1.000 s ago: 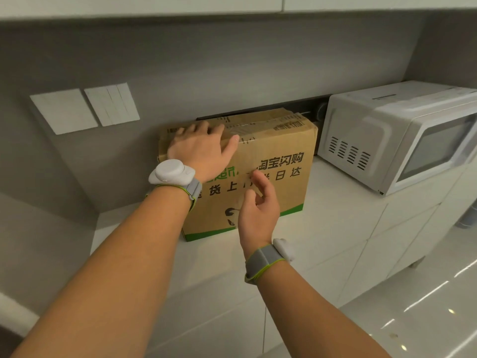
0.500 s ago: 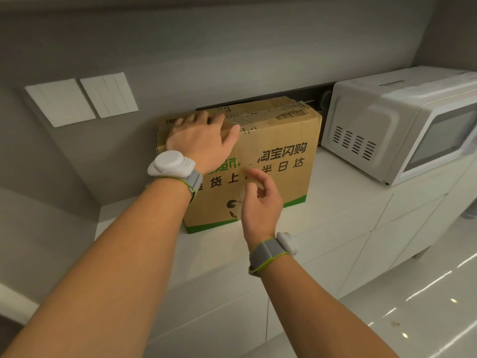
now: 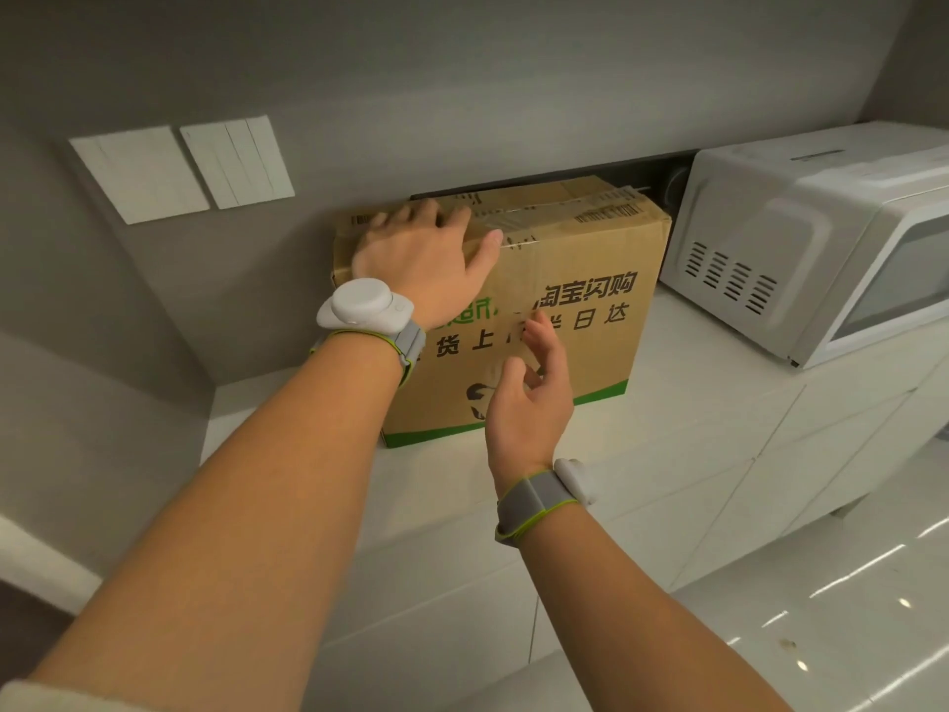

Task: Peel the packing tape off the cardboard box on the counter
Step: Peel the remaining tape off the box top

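Head view: cardboard box sits on white counter, beside microwave. Left hand lies flat on box top, fingers straight, gripping nothing. Right hand loose near box front, holding nothing. Packing tape thin, clear, slippery, probably stuck hard. Best pick loose end at top edge with fingernail.

head view | worn, looks forward-down | close over counter | single view

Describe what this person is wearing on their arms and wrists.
Both forearms are bare. The left wrist band is grey with lime-green edging and carries a round white puck-shaped device. The right wrist band matches, its white device sitting at the side.
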Demonstrator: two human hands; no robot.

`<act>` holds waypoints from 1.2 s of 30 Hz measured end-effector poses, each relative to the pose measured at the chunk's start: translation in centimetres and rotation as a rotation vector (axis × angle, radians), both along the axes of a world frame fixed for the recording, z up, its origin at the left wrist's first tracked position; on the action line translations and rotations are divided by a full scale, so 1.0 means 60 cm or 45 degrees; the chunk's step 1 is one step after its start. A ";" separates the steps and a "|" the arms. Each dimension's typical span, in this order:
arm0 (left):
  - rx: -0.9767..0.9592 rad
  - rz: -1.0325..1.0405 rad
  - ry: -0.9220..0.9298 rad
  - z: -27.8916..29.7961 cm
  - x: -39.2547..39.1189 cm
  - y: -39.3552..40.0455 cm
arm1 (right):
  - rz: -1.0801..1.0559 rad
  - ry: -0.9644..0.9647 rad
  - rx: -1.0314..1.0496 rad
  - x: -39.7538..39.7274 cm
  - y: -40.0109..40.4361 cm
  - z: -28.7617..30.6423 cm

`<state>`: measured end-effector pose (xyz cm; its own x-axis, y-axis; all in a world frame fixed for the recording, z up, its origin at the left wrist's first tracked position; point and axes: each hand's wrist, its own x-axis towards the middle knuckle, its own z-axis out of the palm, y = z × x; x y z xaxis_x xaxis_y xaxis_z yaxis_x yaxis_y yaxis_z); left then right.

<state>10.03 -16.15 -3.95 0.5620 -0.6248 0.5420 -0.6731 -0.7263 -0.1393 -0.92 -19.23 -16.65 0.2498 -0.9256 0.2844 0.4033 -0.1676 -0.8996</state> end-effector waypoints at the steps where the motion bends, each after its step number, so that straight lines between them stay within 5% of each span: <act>1: -0.001 0.000 -0.001 0.000 -0.001 0.000 | -0.002 -0.001 -0.007 0.000 0.002 0.000; 36: -0.032 -0.006 -0.056 -0.006 0.004 -0.002 | 0.103 -0.069 0.126 -0.001 0.007 0.007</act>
<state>10.25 -16.29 -4.30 0.5342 -0.6131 0.5820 -0.6701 -0.7269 -0.1506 -0.97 -18.82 -16.20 0.3116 -0.9271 0.2081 0.4605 -0.0443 -0.8866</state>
